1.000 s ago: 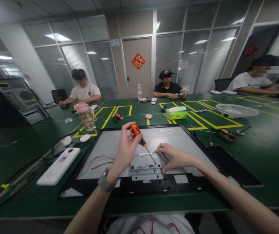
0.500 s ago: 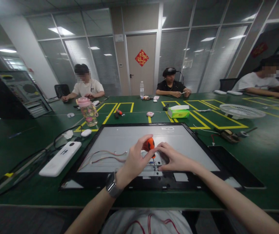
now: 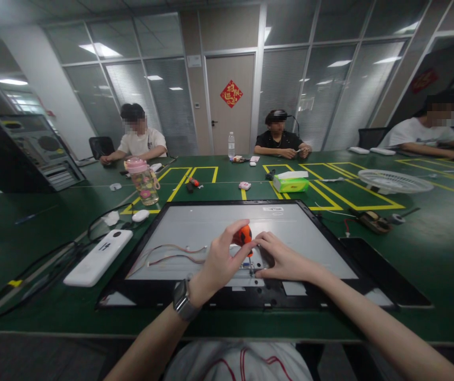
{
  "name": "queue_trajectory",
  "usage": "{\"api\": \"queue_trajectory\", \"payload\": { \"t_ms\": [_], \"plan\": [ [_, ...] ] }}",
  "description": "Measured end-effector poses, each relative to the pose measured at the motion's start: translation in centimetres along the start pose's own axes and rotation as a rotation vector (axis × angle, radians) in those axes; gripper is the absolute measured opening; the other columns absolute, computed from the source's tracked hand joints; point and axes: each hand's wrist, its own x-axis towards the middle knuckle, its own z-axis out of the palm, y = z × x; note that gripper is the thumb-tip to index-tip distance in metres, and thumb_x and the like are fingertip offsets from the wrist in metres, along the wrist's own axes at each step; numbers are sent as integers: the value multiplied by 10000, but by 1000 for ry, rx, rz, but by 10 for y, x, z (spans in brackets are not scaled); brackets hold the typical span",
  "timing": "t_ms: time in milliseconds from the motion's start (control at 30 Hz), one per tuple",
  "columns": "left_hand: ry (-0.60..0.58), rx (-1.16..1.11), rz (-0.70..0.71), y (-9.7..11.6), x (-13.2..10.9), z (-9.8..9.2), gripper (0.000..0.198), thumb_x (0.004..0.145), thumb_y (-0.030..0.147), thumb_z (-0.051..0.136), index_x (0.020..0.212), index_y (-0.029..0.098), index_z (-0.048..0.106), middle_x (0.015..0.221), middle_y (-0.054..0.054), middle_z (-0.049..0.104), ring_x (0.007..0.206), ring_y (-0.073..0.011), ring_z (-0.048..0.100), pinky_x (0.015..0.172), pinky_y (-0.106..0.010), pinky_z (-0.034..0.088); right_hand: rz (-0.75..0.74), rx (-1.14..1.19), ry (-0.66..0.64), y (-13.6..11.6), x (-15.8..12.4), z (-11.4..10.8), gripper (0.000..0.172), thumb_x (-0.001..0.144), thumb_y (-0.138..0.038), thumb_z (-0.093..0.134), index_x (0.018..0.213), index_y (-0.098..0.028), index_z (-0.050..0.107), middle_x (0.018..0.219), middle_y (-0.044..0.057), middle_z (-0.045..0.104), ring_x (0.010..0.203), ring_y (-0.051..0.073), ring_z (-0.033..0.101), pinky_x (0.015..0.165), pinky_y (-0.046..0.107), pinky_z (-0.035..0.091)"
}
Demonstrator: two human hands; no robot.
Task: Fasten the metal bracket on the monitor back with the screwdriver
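Observation:
My left hand [image 3: 221, 254], a watch on its wrist, is closed around the orange and black handle of a screwdriver [image 3: 245, 234]. The screwdriver stands nearly upright, its tip down at a small circuit board [image 3: 246, 264] near the front edge of a flat display panel [image 3: 302, 233]. My right hand [image 3: 284, 256] is curled on the board's right side. Its fingertips meet the lower handle and its thumb lies beside the tip; what it grips is hidden. Thin wires [image 3: 175, 258] run left from the board across the panel's grey back.
Left of the panel lie a white power bank [image 3: 99, 258], black cables [image 3: 40, 291] and a pink-lidded bottle [image 3: 143, 182]. On the right are a dark flat slab [image 3: 381, 272] and a tape measure [image 3: 373, 221]. Beyond stand a green tissue pack [image 3: 290, 183] and several seated people.
The screwdriver and both hands hold nearly the same place. My right thumb has shifted slightly left, closer to the screwdriver tip.

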Motion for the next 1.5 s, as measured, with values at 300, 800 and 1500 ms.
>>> {"api": "queue_trajectory", "payload": {
  "t_ms": [300, 800, 1500],
  "plan": [
    [-114, -106, -273, 12, 15, -8, 342, 935, 233, 520, 1270, 222, 452, 940, -24, 644, 855, -141, 649, 816, -292, 520, 33, 27, -33, 5, 1, -4, 641, 697, -424, 781, 1248, -198, 545, 1164, 91, 506, 1098, 273, 484, 964, 422, 441],
    [141, -435, -315, 28, 14, -5, 218, 935, 332, 539, 976, 168, 677, 931, -67, 667, 877, -168, 647, 806, -291, 519, 81, 95, -63, 7, -4, -9, 661, 701, -418, 782, 1270, -182, 541, 1237, 101, 488, 1162, 271, 482, 1026, 405, 412],
    [133, -441, -337, 23, 11, -8, 262, 889, 322, 611, 1099, 195, 703, 976, -70, 658, 872, -170, 644, 793, -299, 529, 89, 83, -58, 7, -4, -6, 651, 723, -393, 774, 1289, -190, 523, 1239, 99, 486, 1167, 268, 479, 1032, 415, 411]
  ]
}}
